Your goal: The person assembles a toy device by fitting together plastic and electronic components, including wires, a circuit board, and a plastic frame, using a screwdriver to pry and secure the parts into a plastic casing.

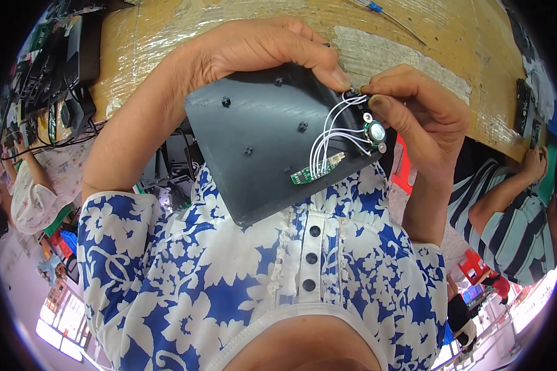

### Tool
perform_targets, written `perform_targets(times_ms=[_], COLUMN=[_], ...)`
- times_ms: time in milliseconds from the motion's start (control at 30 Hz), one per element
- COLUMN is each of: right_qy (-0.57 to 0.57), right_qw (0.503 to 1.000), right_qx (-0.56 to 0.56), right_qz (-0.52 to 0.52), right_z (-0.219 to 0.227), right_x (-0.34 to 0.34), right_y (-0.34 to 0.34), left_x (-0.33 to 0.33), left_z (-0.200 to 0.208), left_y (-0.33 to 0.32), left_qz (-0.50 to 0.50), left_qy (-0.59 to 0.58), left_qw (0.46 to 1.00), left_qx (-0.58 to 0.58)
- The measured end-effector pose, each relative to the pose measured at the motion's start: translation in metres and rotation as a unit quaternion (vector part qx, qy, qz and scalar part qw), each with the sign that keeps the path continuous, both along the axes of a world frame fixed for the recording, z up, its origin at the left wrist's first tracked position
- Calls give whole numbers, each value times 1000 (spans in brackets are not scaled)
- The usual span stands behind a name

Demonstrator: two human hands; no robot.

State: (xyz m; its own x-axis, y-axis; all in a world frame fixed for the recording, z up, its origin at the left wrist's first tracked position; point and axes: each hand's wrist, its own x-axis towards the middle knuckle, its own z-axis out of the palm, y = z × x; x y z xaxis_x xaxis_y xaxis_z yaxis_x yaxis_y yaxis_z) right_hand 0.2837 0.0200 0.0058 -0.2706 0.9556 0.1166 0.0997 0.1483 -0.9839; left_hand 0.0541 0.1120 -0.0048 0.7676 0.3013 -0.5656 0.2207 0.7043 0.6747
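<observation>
A black plastic panel with small raised posts is held tilted in front of my chest. My left hand grips its far edge, the thumb pressed on the panel near the right corner. At that corner the thumb and fingertips of my right hand pinch by the white wires; what lies between the fingertips is too small to make out. Those wires run down to a small green circuit board lying on the panel. A round silvery part sits at the panel's right edge, just below my right fingers.
Beyond my hands stretches a yellowish worktable under clear film, with a blue-handled screwdriver at the back. Black parts and cables are piled at the left. Co-workers sit on both sides, one in a striped shirt at the right.
</observation>
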Motion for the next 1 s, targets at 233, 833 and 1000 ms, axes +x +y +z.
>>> perform_targets(times_ms=[233, 833, 1000], right_qy=[-10, 29, -85], right_qw=[997, 994, 979], right_qx=[60, 42, 142], right_qz=[41, 92, 123], right_z=[-1, 1, 15], right_x=[2, 6, 9], right_y=[7, 15, 26], left_x=[-2, -1, -1], left_z=[-3, 3, -2], left_y=[-2, -3, -2], left_qz=[16, 2, 22], left_qy=[-8, 0, -14], left_qw=[1000, 1000, 999], left_qx=[-3, -3, -27])
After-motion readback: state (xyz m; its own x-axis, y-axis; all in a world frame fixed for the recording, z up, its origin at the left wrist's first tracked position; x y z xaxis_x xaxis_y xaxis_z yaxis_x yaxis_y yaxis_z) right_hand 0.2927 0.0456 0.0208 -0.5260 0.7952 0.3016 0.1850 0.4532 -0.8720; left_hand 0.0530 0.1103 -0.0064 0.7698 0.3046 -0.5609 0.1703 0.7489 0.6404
